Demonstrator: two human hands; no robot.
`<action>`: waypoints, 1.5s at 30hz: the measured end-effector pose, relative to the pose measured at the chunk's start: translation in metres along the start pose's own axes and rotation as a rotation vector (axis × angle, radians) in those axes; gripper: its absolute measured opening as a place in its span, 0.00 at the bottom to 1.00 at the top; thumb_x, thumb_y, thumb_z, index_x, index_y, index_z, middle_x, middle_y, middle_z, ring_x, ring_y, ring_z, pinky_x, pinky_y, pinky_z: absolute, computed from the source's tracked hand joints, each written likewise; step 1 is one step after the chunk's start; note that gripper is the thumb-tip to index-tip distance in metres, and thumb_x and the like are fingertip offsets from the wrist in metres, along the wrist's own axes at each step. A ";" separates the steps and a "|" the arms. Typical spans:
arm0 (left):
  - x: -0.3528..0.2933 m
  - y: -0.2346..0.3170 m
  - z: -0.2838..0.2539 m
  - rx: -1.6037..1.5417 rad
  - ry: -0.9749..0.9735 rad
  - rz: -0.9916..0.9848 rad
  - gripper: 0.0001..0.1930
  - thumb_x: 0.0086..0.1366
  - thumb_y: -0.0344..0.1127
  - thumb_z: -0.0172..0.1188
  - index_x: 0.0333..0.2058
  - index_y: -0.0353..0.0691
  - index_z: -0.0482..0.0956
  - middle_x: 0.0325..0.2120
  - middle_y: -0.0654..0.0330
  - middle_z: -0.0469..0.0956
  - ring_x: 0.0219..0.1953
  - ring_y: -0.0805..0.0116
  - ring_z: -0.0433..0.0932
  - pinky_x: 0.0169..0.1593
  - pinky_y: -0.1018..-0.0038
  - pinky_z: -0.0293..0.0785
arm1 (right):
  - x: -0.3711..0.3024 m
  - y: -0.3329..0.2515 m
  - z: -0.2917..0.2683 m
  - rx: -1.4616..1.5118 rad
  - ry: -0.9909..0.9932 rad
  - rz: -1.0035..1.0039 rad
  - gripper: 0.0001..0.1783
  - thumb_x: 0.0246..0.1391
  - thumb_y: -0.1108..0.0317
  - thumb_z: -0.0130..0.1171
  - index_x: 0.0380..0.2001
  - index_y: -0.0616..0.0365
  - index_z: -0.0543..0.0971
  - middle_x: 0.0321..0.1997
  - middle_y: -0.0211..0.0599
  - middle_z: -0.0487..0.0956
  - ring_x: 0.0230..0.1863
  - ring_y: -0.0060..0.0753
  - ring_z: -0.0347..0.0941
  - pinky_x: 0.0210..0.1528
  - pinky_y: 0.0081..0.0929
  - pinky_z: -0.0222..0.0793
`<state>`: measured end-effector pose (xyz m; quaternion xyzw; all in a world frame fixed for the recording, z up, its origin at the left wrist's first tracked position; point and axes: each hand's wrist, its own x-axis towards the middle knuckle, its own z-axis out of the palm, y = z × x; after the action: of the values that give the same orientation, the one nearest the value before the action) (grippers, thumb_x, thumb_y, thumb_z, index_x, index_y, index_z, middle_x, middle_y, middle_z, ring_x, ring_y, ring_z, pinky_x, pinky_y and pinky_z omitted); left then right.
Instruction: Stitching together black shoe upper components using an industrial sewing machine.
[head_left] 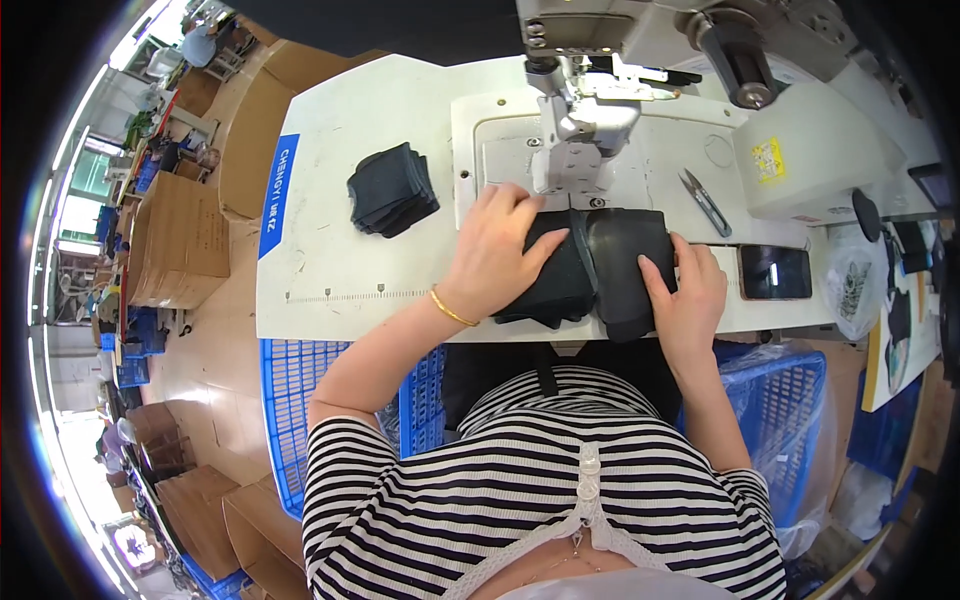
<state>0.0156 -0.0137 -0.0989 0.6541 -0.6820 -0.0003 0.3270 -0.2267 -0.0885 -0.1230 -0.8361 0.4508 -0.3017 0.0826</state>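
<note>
item: black fabric piece (pixel 590 270), folded/layered, lying flat on white sewing table (pixel 340 250), far edge just under presser foot of sewing machine (pixel 585 105).
l hand (pixel 492 255): palm down, fingers spread flat on l half of the piece, pressing, not pinching; gold bracelet (pixel 452 310) on wrist.
r hand (pixel 690 290): fingers laid over r edge of the piece, thumb on top; looks like a loose hold on the edge, can't tell how far it closes underneath.
near grip, l of l hand, apart: stack of black fabric pieces (pixel 392 190).
r of r hand, just beside: phone (pixel 775 272), dark screen. beyond r hand: thread snips (pixel 706 200).
below hands, under table edge: blue plastic crates (pixel 300 400) both sides of the person.
</note>
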 end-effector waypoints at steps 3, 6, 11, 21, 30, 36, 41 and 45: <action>0.001 0.004 0.017 -0.152 0.001 -0.078 0.11 0.58 0.31 0.66 0.38 0.34 0.80 0.36 0.53 0.76 0.40 0.52 0.76 0.45 0.65 0.72 | 0.001 0.002 -0.001 -0.001 0.066 0.009 0.25 0.48 0.58 0.69 0.46 0.62 0.78 0.36 0.38 0.75 0.40 0.41 0.72 0.42 0.37 0.63; 0.000 0.008 0.015 -0.041 0.149 0.022 0.09 0.55 0.25 0.67 0.36 0.33 0.82 0.34 0.55 0.78 0.36 0.54 0.78 0.40 0.66 0.74 | 0.004 0.001 0.001 0.155 0.007 0.047 0.23 0.48 0.62 0.69 0.46 0.59 0.79 0.39 0.38 0.74 0.42 0.40 0.71 0.43 0.36 0.62; -0.001 0.013 0.018 -0.006 0.168 0.082 0.09 0.53 0.21 0.66 0.35 0.32 0.83 0.35 0.55 0.79 0.37 0.56 0.79 0.41 0.69 0.75 | 0.002 0.001 0.006 0.097 0.125 -0.054 0.20 0.46 0.66 0.69 0.44 0.59 0.80 0.44 0.36 0.74 0.42 0.38 0.70 0.43 0.35 0.61; 0.010 0.004 -0.021 -0.852 0.043 -0.372 0.08 0.58 0.18 0.64 0.36 0.31 0.79 0.32 0.65 0.77 0.37 0.76 0.74 0.42 0.80 0.70 | 0.033 0.011 -0.006 0.456 0.104 -0.048 0.07 0.53 0.74 0.64 0.34 0.61 0.76 0.33 0.35 0.79 0.36 0.37 0.76 0.42 0.32 0.69; 0.035 0.060 -0.067 -0.622 0.049 -0.040 0.07 0.52 0.18 0.68 0.30 0.35 0.82 0.33 0.60 0.80 0.38 0.73 0.77 0.44 0.79 0.72 | 0.036 -0.065 -0.039 1.213 -0.092 0.047 0.07 0.61 0.78 0.58 0.42 0.64 0.74 0.35 0.35 0.81 0.37 0.21 0.79 0.41 0.19 0.73; 0.030 0.057 -0.061 -0.731 0.035 -0.198 0.07 0.52 0.17 0.68 0.29 0.33 0.81 0.34 0.60 0.81 0.37 0.74 0.78 0.43 0.79 0.73 | 0.034 -0.069 -0.032 1.261 -0.091 0.087 0.07 0.61 0.77 0.58 0.42 0.64 0.74 0.34 0.36 0.81 0.37 0.20 0.79 0.41 0.18 0.73; 0.030 0.058 -0.057 -0.799 0.083 -0.251 0.08 0.52 0.17 0.68 0.30 0.33 0.80 0.34 0.59 0.80 0.37 0.75 0.77 0.43 0.79 0.73 | 0.033 -0.074 -0.030 1.212 -0.077 0.114 0.07 0.61 0.76 0.59 0.41 0.65 0.75 0.34 0.36 0.82 0.37 0.21 0.79 0.40 0.19 0.74; 0.030 0.057 -0.053 -0.822 0.094 -0.220 0.08 0.53 0.17 0.68 0.30 0.33 0.80 0.34 0.60 0.80 0.38 0.76 0.77 0.43 0.80 0.73 | 0.033 -0.076 -0.028 1.186 -0.009 0.069 0.08 0.60 0.75 0.59 0.41 0.65 0.76 0.33 0.36 0.82 0.36 0.21 0.80 0.39 0.19 0.74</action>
<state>-0.0093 -0.0094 -0.0192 0.5377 -0.5355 -0.2771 0.5893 -0.1760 -0.0675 -0.0552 -0.6332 0.2318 -0.4958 0.5472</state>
